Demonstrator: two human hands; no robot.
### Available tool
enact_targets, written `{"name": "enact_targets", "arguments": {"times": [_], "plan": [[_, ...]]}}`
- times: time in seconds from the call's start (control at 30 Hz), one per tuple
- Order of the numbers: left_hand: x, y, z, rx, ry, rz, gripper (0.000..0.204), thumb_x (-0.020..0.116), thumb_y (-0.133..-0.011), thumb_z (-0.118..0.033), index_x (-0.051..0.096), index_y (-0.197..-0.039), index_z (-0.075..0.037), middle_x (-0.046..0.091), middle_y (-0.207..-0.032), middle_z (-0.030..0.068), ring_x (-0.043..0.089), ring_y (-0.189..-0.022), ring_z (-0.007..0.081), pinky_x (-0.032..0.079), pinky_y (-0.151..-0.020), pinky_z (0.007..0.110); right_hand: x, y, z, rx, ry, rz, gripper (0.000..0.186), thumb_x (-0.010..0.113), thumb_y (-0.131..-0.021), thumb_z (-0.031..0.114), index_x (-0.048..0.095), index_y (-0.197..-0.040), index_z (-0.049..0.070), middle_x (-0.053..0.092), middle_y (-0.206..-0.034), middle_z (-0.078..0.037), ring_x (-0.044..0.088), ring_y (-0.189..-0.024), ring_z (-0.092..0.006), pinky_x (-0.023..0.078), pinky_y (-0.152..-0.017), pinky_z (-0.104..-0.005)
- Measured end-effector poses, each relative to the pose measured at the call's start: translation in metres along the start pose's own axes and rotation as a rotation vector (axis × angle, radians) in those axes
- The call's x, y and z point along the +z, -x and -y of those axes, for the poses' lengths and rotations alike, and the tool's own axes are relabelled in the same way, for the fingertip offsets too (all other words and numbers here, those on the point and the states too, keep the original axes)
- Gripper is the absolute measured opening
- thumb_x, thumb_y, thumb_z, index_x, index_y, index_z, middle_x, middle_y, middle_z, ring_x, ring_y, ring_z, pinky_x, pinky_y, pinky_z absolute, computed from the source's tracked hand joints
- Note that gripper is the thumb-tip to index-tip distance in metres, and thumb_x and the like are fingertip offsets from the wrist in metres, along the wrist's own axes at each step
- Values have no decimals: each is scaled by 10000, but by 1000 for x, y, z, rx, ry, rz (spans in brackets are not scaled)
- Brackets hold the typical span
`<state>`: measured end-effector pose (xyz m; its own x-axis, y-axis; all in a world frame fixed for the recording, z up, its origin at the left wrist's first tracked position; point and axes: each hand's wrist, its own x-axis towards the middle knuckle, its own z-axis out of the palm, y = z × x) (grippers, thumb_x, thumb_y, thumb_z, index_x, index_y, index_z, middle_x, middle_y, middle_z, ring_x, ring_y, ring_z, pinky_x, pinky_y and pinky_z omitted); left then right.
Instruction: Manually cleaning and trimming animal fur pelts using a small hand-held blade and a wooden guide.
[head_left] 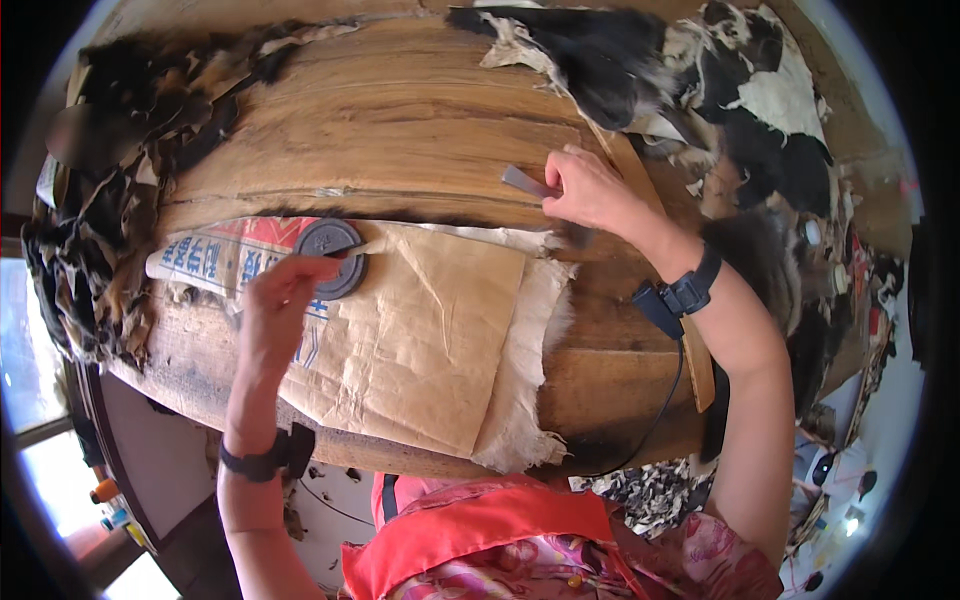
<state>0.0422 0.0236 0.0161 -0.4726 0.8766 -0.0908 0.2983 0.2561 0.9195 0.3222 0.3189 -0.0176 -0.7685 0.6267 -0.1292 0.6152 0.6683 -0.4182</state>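
A brown paper sheet (420,330) with blue and red print lies over a pale hide (525,370), whose fur shows along its edges. On the sheet's upper left part rests a dark round disc (330,240), seemingly a weight. My left hand (275,300) hovers at the disc's lower left edge, thumb and fingers drawn together; whatever may be between them is too small to make out. Farther right, over bare wood beyond the sheet, my right hand (590,190) is closed around a short flat grey blade (525,183) that points left.
Beneath my right forearm runs a long wooden strip (640,180). Black, white and brown fur pieces heap up at the far right (740,90) and along the left side (110,190) of the wooden table (400,130). Dark scraps (650,490) lie below its near edge.
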Motion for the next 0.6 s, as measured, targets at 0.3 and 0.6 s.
{"name": "enact_targets", "arguments": {"times": [0.3, 0.6], "plan": [[92, -15, -26, -48, 43, 200, 218, 574, -919, 47, 663, -1118, 43, 695, -1020, 97, 678, -944, 151, 539, -849, 268, -16, -17, 25, -6, 149, -17, 267, 719, -807, 176, 588, -976, 16, 673, -904, -213, 661, -841, -399, 517, -752, -477], [132, -40, -40, 28, 723, 301, 784, 786, -819, -4, 380, -1488, -60, 640, -1092, 73, 649, -961, 142, 554, -788, 262, -40, 11, 92, -545, -111, -91, 230, 756, -841, 203, 653, -1039, 151, 591, -915, -50, 678, -778, -231, 584, -653, -312]]}}
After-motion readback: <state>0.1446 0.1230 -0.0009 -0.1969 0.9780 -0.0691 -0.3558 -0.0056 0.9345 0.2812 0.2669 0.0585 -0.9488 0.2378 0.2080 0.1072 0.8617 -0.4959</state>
